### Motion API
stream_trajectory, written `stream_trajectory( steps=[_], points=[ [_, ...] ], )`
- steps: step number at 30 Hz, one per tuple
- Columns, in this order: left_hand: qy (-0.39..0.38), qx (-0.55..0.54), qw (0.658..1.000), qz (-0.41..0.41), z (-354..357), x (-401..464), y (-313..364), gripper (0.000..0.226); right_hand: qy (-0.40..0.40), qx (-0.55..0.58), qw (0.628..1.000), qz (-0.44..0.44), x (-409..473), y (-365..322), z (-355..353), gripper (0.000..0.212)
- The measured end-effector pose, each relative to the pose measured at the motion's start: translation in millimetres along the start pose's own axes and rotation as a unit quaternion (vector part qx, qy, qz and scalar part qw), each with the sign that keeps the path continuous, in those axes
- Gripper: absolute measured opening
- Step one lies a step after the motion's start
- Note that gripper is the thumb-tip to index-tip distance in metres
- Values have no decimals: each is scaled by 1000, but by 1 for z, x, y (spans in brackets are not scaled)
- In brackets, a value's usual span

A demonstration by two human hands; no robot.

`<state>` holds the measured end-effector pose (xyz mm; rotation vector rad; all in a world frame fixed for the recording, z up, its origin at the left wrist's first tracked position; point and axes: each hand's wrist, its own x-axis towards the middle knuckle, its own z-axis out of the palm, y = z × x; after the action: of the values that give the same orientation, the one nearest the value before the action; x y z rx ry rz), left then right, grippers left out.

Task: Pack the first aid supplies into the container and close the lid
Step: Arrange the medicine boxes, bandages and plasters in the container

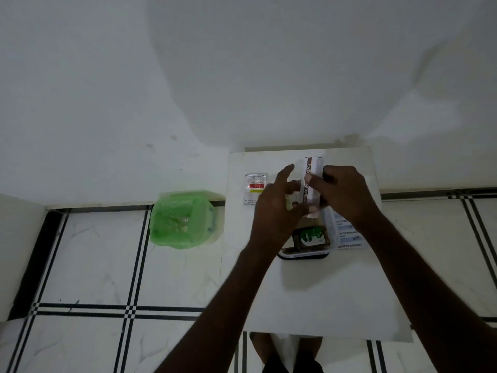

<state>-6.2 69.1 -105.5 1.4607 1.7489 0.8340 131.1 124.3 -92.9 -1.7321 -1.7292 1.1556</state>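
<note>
On the small white table (309,292), one clear plastic container (329,238) with a dark base is seen, and one brown bottle with a green label (309,236) is lying inside it at the near end. Whether anything else is in the container cannot be told, as its far part is hidden by the hands. One long white and brown ointment box (313,173) is held above the container's far end, pinched between the thumb and fingers of the right hand (344,192). The left hand (277,208) is spread loosely just beside the box, its fingers half open; its thumb tip is at the box's lower end, though whether it touches cannot be told. One blister-type packet with a red band (255,185) lies on the table left of the hands. Three bandage strips with blue print (348,236) lie just right of the container, partly under the right wrist. On the tiled floor (94,265), one green plastic bag (185,219) is seen, well apart from the table's items.
</note>
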Motion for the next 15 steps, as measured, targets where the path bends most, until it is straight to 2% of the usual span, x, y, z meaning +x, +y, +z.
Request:
stream_trajectory(
  steps=[2, 4, 6, 9, 15],
  points=[
    [-10, 141, 989, 48, 1, 7, -11, 68, 20, -60, 998, -5, 2, 5, -8, 35],
    [-22, 286, 952, 107, 1, 12, -22, 53, 27, -129, 991, 2, 3, 9, -15, 29],
    [-16, 362, 923, 128, -1, 15, -32, 45, 38, -189, 981, 6, 4, 13, -12, 33],
    [21, 375, 916, 144, -4, 18, -38, 38, 47, -232, 971, -6, 2, 16, 4, 34],
    [13, 295, 948, 118, -2, 19, -37, 36, 60, -302, 951, -26, -10, 18, 10, 35]
  ],
)
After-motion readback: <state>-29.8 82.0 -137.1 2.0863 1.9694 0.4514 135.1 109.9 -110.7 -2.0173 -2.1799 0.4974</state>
